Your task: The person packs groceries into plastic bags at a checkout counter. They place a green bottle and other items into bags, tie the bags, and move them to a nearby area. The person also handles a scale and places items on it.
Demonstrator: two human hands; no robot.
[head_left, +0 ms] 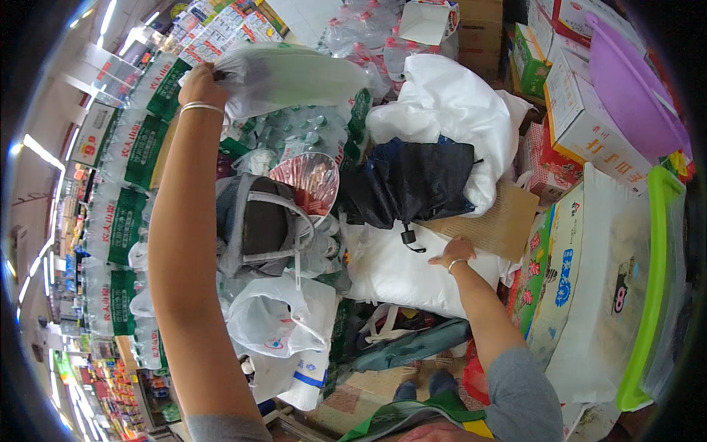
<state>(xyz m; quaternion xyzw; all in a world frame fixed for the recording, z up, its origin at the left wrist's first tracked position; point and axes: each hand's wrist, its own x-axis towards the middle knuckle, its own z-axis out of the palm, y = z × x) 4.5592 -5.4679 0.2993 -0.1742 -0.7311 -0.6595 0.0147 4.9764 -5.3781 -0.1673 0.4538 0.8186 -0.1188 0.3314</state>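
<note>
My left hand point(203, 85), a bangle at its wrist, is closed on the gathered end of a translucent plastic bag point(298, 74) with pale green contents, stretched out over packs of bottled water point(276, 130). My right hand point(454, 254) has its fingers spread on a full white sack point(392, 265), by the edge of a corrugated cardboard piece point(497, 221). Just above it lies a folded black umbrella point(420, 177), its handle and strap towards the hand. A larger white sack point(453, 110) is behind the umbrella. Between my arms sit a grey bag point(265, 226) and a red patterned hand fan point(312, 182).
Shrink-wrapped water bottle packs point(119, 221) are stacked at the left. At the right stand cartons point(596, 121), a purple plastic basin point(629, 83) and a clear bin with a green rim point(649, 287). A white plastic bag point(270, 315) and a dark teal bag point(411, 345) lie nearer me.
</note>
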